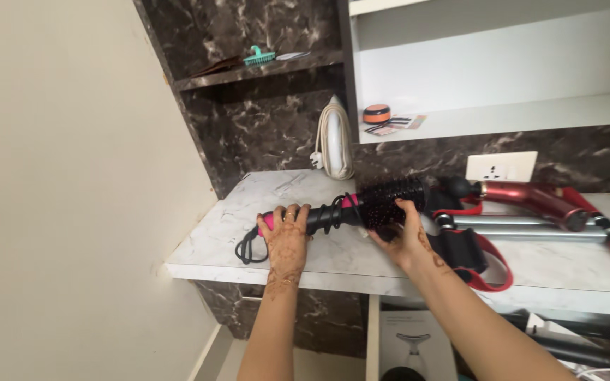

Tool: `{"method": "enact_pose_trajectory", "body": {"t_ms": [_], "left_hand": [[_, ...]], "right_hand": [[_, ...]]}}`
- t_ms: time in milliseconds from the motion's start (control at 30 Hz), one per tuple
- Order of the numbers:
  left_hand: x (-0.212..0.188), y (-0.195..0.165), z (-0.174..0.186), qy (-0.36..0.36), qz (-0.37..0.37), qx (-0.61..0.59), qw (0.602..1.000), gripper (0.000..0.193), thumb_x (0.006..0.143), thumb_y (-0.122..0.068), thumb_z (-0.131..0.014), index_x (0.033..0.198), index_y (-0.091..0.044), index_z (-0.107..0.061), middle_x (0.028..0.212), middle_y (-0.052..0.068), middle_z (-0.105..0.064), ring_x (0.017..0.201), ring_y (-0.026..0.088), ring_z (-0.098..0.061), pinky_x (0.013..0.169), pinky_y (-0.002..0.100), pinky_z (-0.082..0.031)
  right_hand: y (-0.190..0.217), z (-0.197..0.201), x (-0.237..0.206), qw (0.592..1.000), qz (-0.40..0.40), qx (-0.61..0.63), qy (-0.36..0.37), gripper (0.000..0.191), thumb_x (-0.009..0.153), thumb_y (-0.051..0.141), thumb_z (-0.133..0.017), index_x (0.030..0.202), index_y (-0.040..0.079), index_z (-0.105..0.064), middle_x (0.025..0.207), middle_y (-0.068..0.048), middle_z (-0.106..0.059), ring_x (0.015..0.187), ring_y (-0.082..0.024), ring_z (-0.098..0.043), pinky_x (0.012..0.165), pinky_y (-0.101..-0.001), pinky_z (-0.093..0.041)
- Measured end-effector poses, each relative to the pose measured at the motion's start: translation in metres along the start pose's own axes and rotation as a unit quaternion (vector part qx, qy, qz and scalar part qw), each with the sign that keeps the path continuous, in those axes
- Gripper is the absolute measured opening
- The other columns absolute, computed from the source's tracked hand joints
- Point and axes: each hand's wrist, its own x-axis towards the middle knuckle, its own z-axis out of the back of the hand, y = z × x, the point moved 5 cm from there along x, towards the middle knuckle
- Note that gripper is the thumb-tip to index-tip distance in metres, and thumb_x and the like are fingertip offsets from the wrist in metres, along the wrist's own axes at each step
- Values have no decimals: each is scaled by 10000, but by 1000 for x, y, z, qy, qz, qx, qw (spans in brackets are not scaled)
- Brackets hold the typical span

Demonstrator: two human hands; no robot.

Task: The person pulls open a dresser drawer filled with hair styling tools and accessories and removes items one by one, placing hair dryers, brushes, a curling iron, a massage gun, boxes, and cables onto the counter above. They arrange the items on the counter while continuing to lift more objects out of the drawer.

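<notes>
Grasping the pink handle of a hot-air brush (347, 208), the left hand (285, 233) had its grip curled over the top of the handle, fingers wrapped around it near where the black cord (250, 247) coiled away toward the tabletop's front edge. The right hand (405, 233) gripped the black bristled barrel at the brush's other end, fingers over the bristles. Between the two hands the brush lay lengthwise, low over the white marble tabletop (361, 261); whether it touched the surface could not be told. Just right of the barrel lay a red and black strap (485, 264) and a red styling tool (531, 197) beside silver bars (517, 227). Behind, a white iron (336, 137) stood upright against the dark marble wall.
</notes>
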Motion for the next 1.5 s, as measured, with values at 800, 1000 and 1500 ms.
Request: {"method": "enact_pose_trajectory", "body": {"t_ms": [800,1000,1500], "left_hand": [[27,22,-91,-7,18,12,1000,673,864,-52,-568,1473,-329,-496,1509,5,-495,1447,334,-345,1135,787,-95],[18,24,-89,0,-9,-13,1000,712,872,-21,-548,1533,-263,-442,1602,50,-399,1516,344,-247,1154,754,-77],[-26,-115,21,-141,-104,-268,947,365,915,-85,-662,1275,-32,-625,1298,155,-626,1245,364,-560,1082,489,-434]], "right_hand": [[-2,6,69,471,210,-851,-98,521,790,522,-783,1199,205,-726,1149,-22,-764,1098,-209,-683,920,-350,-555],[-5,1,50,439,333,-828,-105,621,603,538,-908,1068,153,-758,1085,-40,-736,1106,-266,-638,895,-411,-544],[53,13,-67,859,220,-435,156,300,943,93,-581,1224,-6,-623,1003,-94,-700,797,-267,-796,670,-326,-672]]}}
